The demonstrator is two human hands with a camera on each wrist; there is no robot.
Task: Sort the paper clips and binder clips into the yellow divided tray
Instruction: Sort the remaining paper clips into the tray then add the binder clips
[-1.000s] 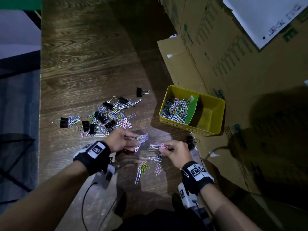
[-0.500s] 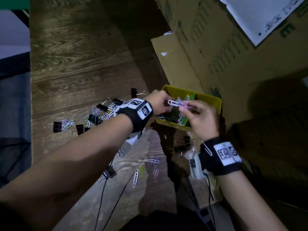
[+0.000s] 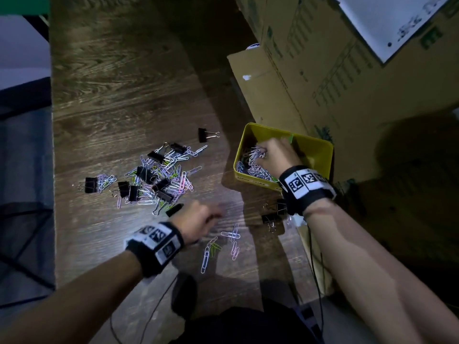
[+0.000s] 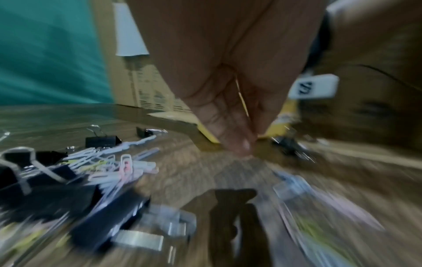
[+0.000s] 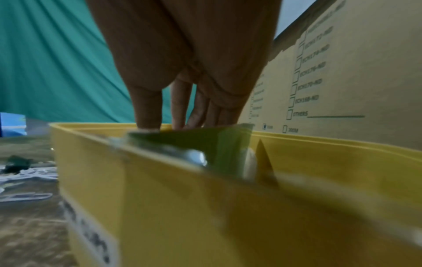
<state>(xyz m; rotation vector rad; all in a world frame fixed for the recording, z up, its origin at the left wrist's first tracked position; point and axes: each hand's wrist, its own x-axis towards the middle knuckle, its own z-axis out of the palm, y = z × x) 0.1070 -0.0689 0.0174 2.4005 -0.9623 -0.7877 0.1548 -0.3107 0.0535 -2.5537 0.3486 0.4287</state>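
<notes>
Many paper clips and binder clips (image 3: 154,177) remain piled on the table (image 3: 119,95). Left hand (image 3: 198,220), fingers together, holding nothing visible, hovers nearby. Right hand (image 3: 275,155), fingers straight, reaches into the yellow divided tray (image 3: 320,150); tangled clips may cling and lift out, or cross the green divider (image 5: 219,144).

The dark wood-grain surface (image 3: 119,95) carries a mixed heap of paper clips (image 3: 173,175) and black binder clips (image 3: 145,174), a yellow tray (image 3: 320,147), cardboard boxes (image 3: 323,78), and a few loose clips (image 3: 233,235) nearer the person.
</notes>
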